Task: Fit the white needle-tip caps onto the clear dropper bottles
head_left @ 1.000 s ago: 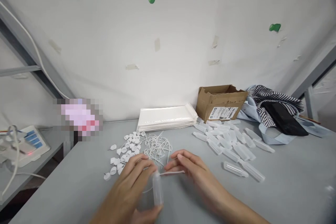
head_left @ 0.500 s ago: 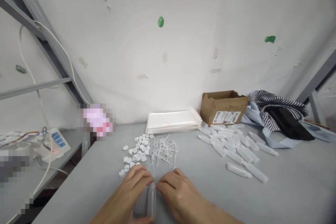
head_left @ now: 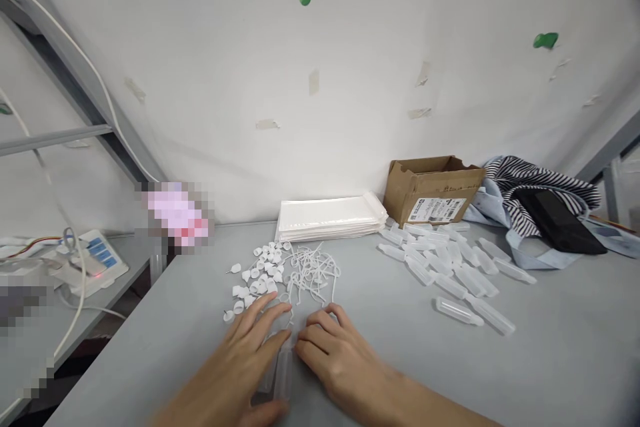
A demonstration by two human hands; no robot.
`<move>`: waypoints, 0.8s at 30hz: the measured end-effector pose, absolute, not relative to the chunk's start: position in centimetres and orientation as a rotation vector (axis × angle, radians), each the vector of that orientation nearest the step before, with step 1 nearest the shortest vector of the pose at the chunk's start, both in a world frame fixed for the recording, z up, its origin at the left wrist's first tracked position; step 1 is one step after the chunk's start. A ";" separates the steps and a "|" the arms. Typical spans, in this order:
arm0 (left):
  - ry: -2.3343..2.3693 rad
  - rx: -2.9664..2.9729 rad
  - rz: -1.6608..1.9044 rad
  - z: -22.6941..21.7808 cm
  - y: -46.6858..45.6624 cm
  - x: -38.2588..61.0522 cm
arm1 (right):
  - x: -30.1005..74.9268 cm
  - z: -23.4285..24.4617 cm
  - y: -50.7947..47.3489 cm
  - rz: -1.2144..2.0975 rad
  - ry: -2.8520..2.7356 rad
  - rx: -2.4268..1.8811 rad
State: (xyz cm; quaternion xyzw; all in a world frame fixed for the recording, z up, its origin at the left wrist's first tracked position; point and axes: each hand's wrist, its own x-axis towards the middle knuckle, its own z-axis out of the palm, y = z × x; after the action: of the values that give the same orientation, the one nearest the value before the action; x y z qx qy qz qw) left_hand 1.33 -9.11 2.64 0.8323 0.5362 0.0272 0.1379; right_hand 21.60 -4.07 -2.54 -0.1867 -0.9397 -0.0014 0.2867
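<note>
Two translucent plastic tubes (head_left: 283, 377) lie side by side at the bottom centre, partly covered by my left hand (head_left: 250, 353). That hand is open, with its fingers spread above them and its thumb low beside them. My right hand (head_left: 330, 347) rests on the table just right of the tubes' upper ends. Its fingers are curled together, and whatever may be in them is hidden. Beyond my left hand lies a loose group of small white caps (head_left: 261, 285). A tangle of white cords (head_left: 314, 270) lies beside the caps, one end trailing down between my hands.
More translucent tubes (head_left: 453, 260) are heaped on the right of the grey table (head_left: 400, 353). Against the wall stand a stack of white padded envelopes (head_left: 330, 217) and an open cardboard box (head_left: 435, 190). A striped cloth (head_left: 515, 177) with a black phone-like object (head_left: 560, 223) lies far right.
My left hand's fingers have lifted and spread away from the tubes. The right hand stays close beside them, fingers still curled. The camera view has tilted downward slightly.
</note>
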 end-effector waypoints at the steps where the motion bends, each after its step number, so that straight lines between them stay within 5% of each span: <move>1: 1.545 2.422 0.089 2.7 -9.2 1.3 | 21.6 -2.7 -4.1 0.006 -2.505 -0.500; 9: 1.608 2.346 0.450 3.5 -7.5 1.8 | 21.8 -2.0 -3.8 0.196 -2.361 -0.449; 24: 2.093 1.974 0.242 5.0 -1.5 4.3 | 27.6 1.9 0.5 0.017 -2.073 -0.622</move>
State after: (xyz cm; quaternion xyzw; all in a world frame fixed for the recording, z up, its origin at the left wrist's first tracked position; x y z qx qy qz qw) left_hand 4.28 -1.51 5.02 0.6783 0.7189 0.0832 0.1269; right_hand 27.59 0.53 1.93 -0.2536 -0.8457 0.0067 0.4695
